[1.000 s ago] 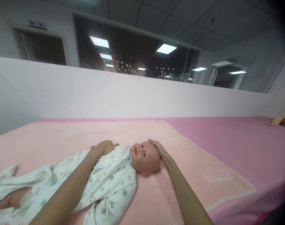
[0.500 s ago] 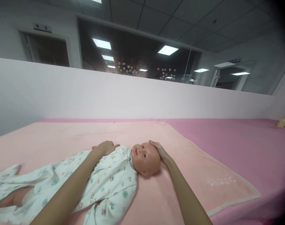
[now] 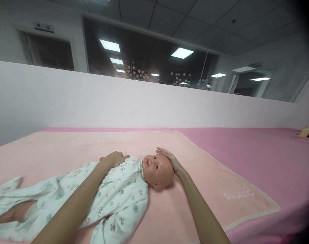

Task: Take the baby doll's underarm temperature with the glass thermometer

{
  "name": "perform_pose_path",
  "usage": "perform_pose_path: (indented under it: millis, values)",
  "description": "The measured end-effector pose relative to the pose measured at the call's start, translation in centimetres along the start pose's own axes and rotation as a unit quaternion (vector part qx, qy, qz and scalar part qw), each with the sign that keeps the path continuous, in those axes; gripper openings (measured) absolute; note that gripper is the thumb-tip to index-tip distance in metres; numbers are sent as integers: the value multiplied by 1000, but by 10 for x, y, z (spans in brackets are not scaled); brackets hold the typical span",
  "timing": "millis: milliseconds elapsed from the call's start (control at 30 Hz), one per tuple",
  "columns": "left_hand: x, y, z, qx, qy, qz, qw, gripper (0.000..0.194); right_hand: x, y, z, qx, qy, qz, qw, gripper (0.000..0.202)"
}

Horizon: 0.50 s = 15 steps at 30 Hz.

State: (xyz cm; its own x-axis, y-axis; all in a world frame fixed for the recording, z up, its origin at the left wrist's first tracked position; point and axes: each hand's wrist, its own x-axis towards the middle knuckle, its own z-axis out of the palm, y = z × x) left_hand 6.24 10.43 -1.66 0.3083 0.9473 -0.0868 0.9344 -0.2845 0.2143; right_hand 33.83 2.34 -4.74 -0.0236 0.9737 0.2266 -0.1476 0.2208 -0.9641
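"Doll point(image 3: 156, 171): where does it lie in relation to your two hands?"

"On the peach blanket point(image 3: 195, 203) in front of you, face up, its head toward your right side and its legs toward your left. Its clothes point(image 3: 123, 193) are white with a small coloured print. Bare leg point(image 3: 15, 213) shows through a gap in them at the left."

"State of your left hand point(image 3: 115, 159)?"

"Palm down on the upper body of the doll, the thumb side toward the collar. Most of the fingers are out of sight, so it cannot be told whether you grip the cloth or only rest on it. A small part of the doll's hand point(image 3: 101, 158) shows just beside your wrist."

"And your right hand point(image 3: 171, 161)?"

"Wide, fingers extended and slightly parted, laid over the top of the doll's head with the palm side against it. You have not closed it around anything."

"Surroundings?"

"Beneath the blanket you have a pink sheet point(image 3: 246, 152), exposed along the far edge and to the right. Behind it stands a low white wall point(image 3: 144, 105), with a window point(image 3: 149, 44) above. One yellow object point(image 3: 304, 132), too small to identify, sits at the far right."
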Motion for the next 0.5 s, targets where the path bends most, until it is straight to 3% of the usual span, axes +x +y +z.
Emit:
perform_pose_path:
  millis: [233, 500]
  values:
    - [2, -1, 1, -6, -1, 1, 1000, 59, -8, -9, 3, -22, -28, 16, 999, 39]
    - [1, 1, 0, -10, -6, -2, 1000, 59, -6, -8, 3, -9, 6, 20, 1000, 38]
